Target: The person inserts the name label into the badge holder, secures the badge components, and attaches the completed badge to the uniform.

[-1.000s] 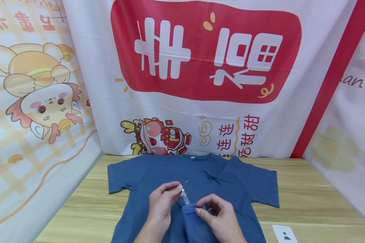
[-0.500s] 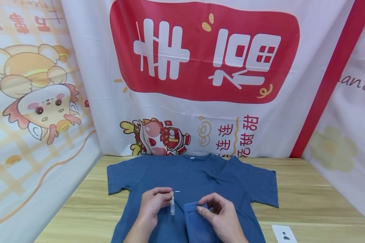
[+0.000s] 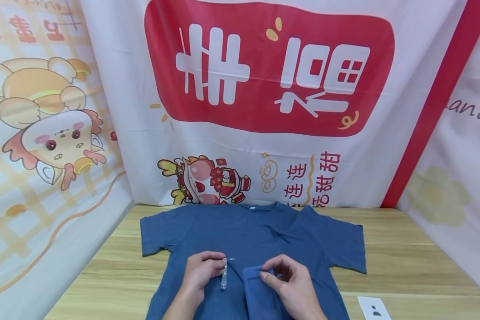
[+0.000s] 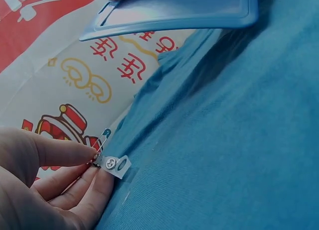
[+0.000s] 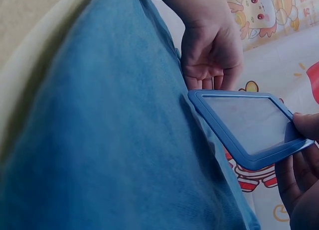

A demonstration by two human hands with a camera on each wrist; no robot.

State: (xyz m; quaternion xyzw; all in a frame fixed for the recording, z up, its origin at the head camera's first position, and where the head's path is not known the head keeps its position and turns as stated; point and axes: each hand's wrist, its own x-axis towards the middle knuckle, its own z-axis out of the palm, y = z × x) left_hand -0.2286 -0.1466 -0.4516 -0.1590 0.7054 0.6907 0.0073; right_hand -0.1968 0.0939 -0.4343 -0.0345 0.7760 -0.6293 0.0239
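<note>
My left hand (image 3: 199, 272) pinches a badge clip (image 3: 224, 280) between thumb and fingers. Its clear strap with a metal snap (image 4: 110, 163) hangs down, and a thin safety pin (image 4: 103, 139) sticks out beyond the fingertips. To the right, my right hand (image 3: 293, 284) holds a blue badge holder (image 3: 260, 295) by its top edge, near the slot. A clear window (image 5: 244, 121) fills the holder's frame. Clip and holder are apart, both over a blue T-shirt (image 3: 240, 233) spread out flat beneath them.
Under the shirt is a wood-grain table (image 3: 384, 249). A small white card (image 3: 374, 308) with a dark person icon lies right of the shirt. Printed cloth walls (image 3: 272, 178) enclose the table at the back and both sides.
The strap was up against the badge holder's top edge a second ago. My left hand has drawn it away to the left and slightly down; the strap now hangs straight. My right hand barely moved.
</note>
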